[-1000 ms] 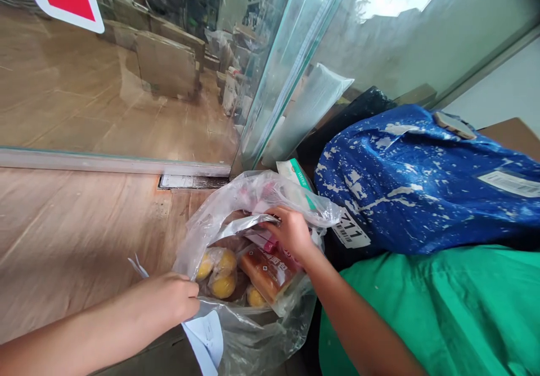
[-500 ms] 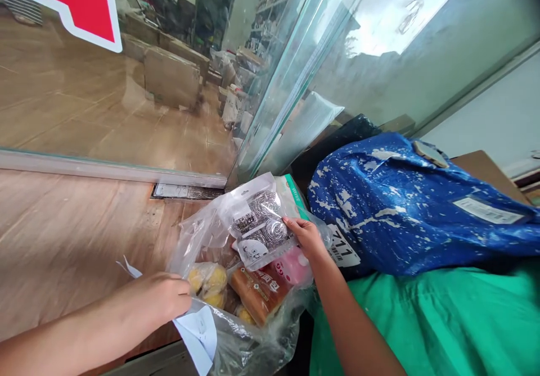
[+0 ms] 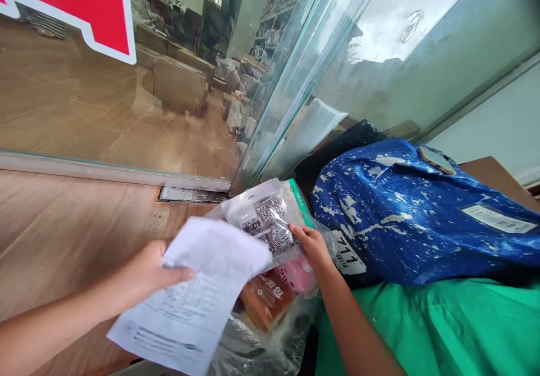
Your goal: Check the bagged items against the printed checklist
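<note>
Dark-printed white paper (image 3: 192, 303), silver scourers (image 3: 279, 234)

A white rectangular paper sheet (image 3: 185, 308), printed with dark lines and bent across its upper part, slants over one side of a crumpled clear plastic bag (image 3: 274, 353). Partly hidden by the sheet, a flat transparent packet of coiled silver metal scourers (image 3: 280, 235) tilts at the bag's mouth, coils showing through.
</note>
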`<state>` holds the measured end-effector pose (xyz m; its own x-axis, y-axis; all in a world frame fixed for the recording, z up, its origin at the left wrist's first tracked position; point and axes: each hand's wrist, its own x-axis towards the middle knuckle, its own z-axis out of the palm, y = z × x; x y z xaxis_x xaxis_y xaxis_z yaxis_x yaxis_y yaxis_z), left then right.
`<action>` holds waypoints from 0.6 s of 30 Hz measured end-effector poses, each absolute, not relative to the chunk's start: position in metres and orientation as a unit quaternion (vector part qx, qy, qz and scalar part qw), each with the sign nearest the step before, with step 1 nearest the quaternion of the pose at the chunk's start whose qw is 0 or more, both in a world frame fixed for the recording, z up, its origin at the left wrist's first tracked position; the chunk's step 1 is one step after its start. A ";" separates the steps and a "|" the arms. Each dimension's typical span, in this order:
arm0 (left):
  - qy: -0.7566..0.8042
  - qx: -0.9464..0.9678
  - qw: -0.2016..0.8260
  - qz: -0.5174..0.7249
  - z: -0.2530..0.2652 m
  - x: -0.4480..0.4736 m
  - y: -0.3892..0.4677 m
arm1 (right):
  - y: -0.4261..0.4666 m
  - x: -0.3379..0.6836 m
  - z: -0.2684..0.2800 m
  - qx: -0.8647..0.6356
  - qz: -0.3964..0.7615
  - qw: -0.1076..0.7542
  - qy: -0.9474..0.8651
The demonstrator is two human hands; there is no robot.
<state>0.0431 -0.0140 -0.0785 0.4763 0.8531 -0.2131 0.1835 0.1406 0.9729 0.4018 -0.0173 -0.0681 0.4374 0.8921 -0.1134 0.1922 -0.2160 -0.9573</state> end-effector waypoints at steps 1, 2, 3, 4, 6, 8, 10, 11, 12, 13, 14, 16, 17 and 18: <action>0.458 0.523 0.657 0.291 -0.071 0.044 -0.012 | -0.018 0.402 -0.067 -0.694 0.345 0.492 -0.398; 0.467 0.459 0.690 0.308 -0.063 0.045 -0.011 | -0.018 0.403 -0.065 -0.694 0.330 0.497 -0.403; 0.469 0.408 0.713 0.325 -0.055 0.046 -0.011 | -0.018 0.404 -0.064 -0.693 0.316 0.504 -0.407; 0.469 0.373 0.725 0.340 -0.049 0.047 -0.011 | -0.018 0.405 -0.062 -0.693 0.302 0.509 -0.412; 0.473 0.337 0.732 0.357 -0.042 0.050 -0.012 | -0.019 0.407 -0.060 -0.689 0.267 0.505 -0.446; 0.477 0.327 0.726 0.372 -0.041 0.051 -0.012 | -0.021 0.409 -0.058 -0.675 0.213 0.481 -0.518; 0.473 0.335 0.717 0.387 -0.045 0.052 -0.012 | -0.025 0.409 -0.056 -0.646 0.148 0.451 -0.598; 0.470 0.340 0.713 0.394 -0.048 0.052 -0.011 | -0.027 0.409 -0.055 -0.629 0.122 0.439 -0.630; 0.466 0.345 0.710 0.399 -0.050 0.051 -0.011 | -0.028 0.409 -0.054 -0.614 0.102 0.428 -0.655; 0.463 0.350 0.707 0.404 -0.051 0.051 -0.011 | -0.030 0.408 -0.053 -0.601 0.085 0.419 -0.676; 0.460 0.356 0.705 0.407 -0.053 0.051 -0.011 | -0.032 0.408 -0.051 -0.589 0.069 0.412 -0.692; 0.458 0.363 0.698 0.413 -0.054 0.051 -0.011 | -0.034 0.407 -0.049 -0.570 0.037 0.405 -0.714; 0.458 0.365 0.697 0.414 -0.054 0.051 -0.011 | -0.034 0.407 -0.049 -0.563 0.020 0.404 -0.721; 0.458 0.365 0.695 0.416 -0.055 0.051 -0.010 | -0.035 0.407 -0.048 -0.557 0.004 0.402 -0.727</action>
<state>0.0509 -0.0105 -0.0549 0.2334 0.9138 -0.3326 -0.2439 0.3861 0.8896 0.4066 -0.0347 -0.0482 -0.0564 0.8126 0.5801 0.8068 0.3794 -0.4529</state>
